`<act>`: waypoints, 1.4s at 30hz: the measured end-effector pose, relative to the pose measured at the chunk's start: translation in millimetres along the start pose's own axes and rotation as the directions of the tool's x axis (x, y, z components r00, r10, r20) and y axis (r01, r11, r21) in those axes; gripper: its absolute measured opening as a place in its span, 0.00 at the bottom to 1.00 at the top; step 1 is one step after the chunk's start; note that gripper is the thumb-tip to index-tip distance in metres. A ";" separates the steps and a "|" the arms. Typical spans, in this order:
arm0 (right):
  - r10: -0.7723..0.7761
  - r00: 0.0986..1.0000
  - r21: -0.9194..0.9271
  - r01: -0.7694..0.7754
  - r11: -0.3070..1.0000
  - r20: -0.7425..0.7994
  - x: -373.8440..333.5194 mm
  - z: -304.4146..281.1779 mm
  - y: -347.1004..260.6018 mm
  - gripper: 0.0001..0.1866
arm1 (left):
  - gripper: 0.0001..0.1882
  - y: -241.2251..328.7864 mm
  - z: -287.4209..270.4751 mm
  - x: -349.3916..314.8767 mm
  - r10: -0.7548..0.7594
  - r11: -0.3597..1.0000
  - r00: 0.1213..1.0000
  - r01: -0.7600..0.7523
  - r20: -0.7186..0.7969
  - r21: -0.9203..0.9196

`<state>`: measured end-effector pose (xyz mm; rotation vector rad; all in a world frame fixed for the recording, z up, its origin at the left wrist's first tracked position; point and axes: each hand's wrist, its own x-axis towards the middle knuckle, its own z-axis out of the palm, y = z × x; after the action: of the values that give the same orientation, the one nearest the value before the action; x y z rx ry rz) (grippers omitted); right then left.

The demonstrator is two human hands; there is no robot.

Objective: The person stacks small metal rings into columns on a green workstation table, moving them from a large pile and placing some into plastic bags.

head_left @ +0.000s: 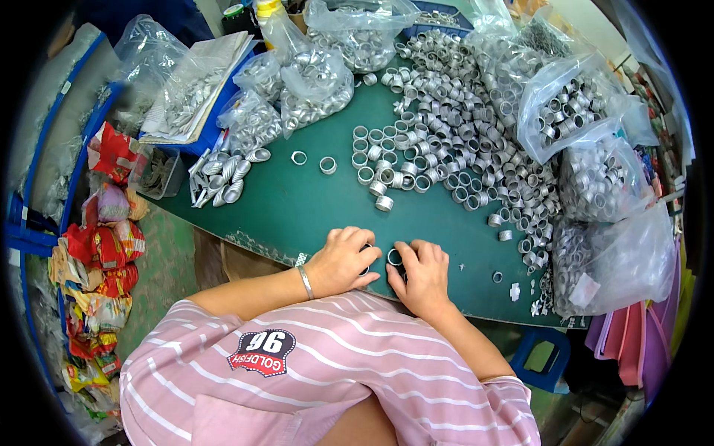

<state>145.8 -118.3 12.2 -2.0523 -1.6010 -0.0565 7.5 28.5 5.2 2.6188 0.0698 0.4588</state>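
My left hand (343, 260) and my right hand (422, 273) rest close together at the near edge of a green table (297, 212). A small silver metal ring (394, 257) sits upright between the fingers of my right hand. My left hand curls over a dark part, mostly hidden under the fingers. A silver bracelet (305, 282) circles my left wrist. A big heap of the same silver rings (454, 141) covers the table beyond my hands, with a few loose ones (328, 165) apart to the left.
Clear plastic bags of rings (573, 111) lie on the right and at the back (316, 82). A pile of longer silver parts (227, 178) sits at the table's left. Colourful wrappers (100, 245) pile on the floor at left. A blue stool (541, 358) stands lower right.
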 end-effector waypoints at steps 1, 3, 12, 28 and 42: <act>0.001 1.000 0.003 -0.001 1.000 0.025 1.8 -2.3 -2.2 0.19 | 0.20 0.6 0.2 -1.0 -0.009 1.000 1.000 0.008 -0.013 -0.010; -0.016 0.999 0.013 0.016 1.000 0.034 4.2 -0.9 -2.3 0.18 | 0.19 0.3 0.0 -0.4 -0.025 0.999 0.999 0.024 -0.043 -0.027; -0.059 0.998 -0.016 0.059 0.998 -0.001 0.4 5.0 -3.7 0.18 | 0.24 -4.4 1.9 -4.3 -0.003 0.995 0.990 -0.011 -0.141 -0.096; -0.077 0.996 0.000 0.078 0.997 -0.049 0.2 7.6 -12.3 0.19 | 0.22 -1.1 1.7 -9.5 -0.091 0.985 0.988 0.071 -0.122 -0.157; -0.097 0.994 -0.003 0.097 0.995 -0.040 0.8 -4.6 -24.5 0.15 | 0.19 -4.6 10.9 -12.4 -0.060 0.994 0.981 0.040 -0.187 -0.106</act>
<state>124.9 -115.8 25.8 -1.9605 -1.6760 -0.1323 -0.4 26.0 -9.9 2.4612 0.1701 0.6755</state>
